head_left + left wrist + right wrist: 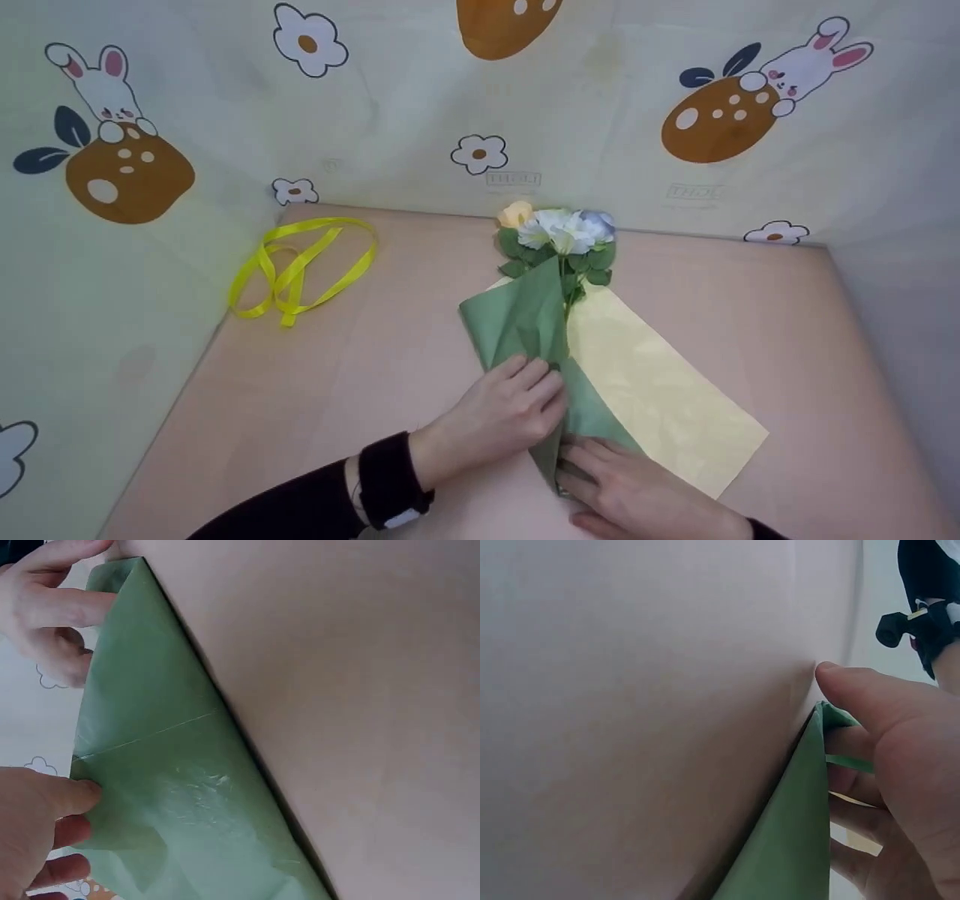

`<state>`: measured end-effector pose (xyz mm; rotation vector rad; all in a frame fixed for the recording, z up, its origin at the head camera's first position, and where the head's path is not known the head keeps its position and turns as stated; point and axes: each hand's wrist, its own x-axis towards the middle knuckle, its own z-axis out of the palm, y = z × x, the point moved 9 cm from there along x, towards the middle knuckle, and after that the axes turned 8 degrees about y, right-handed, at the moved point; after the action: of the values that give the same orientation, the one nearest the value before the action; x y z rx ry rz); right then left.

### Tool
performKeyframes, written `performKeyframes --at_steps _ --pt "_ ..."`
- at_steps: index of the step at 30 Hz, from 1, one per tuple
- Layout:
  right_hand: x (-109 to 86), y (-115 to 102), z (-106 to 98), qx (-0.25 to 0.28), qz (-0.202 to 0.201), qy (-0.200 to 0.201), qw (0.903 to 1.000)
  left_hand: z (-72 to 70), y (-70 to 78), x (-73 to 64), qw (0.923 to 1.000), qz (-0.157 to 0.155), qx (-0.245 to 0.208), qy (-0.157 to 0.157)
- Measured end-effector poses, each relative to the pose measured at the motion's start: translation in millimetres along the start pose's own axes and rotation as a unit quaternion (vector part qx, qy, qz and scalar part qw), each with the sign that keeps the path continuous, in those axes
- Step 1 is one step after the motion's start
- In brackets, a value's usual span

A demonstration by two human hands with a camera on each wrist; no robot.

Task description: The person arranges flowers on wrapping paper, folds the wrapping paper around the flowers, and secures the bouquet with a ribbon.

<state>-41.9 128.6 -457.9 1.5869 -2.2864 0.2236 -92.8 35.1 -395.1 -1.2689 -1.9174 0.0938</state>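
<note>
A sheet of green wrapping paper (517, 322) is folded over the stems of a small bouquet (562, 229) with white, peach and bluish blooms. My left hand (517, 401) pinches the raised edge of that paper, thumb on the outer face and fingers behind the edge. Lower down, my right hand (630, 484) has its fingers inside the fold near the pointed bottom end. Its thumb (847, 686) extends past the paper's tip, off the sheet. Beneath the green paper lies a cream sheet (660, 375), spread out to the right. Most of the stems are hidden by the fold.
A loosely looped yellow ribbon (330, 289) lies at the back left of the pinkish tabletop (300, 390). Behind and to the left stands a pale covering (390, 105) printed with rabbits and flowers. The blooms reach the table's back edge.
</note>
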Motion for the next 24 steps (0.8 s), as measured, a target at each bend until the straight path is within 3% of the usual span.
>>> performKeyframes --at_steps 6,10,15,19,24 --pt "-7.3 -3 1 0.006 -0.014 -0.025 0.9996 6.5 -3.7 1.8 0.9986 -0.032 -0.039 -0.014" --pt "-8.4 -4 1 0.000 -0.018 -0.030 0.9994 7.8 -0.3 7.9 0.9984 -0.029 -0.049 0.003" --pt "-4.7 -6 -10 -0.013 -0.036 0.029 0.9988 11.6 4.3 15.9 0.9974 -0.030 -0.064 0.016" --pt "-1.3 -10 -22 -0.002 -0.057 0.065 0.9963 20.1 4.4 20.9 0.9948 -0.037 -0.095 -0.003" --pt "-1.1 -15 -27 -0.002 -0.081 0.046 0.9957 36.9 3.8 25.5 0.9919 -0.023 -0.117 -0.044"
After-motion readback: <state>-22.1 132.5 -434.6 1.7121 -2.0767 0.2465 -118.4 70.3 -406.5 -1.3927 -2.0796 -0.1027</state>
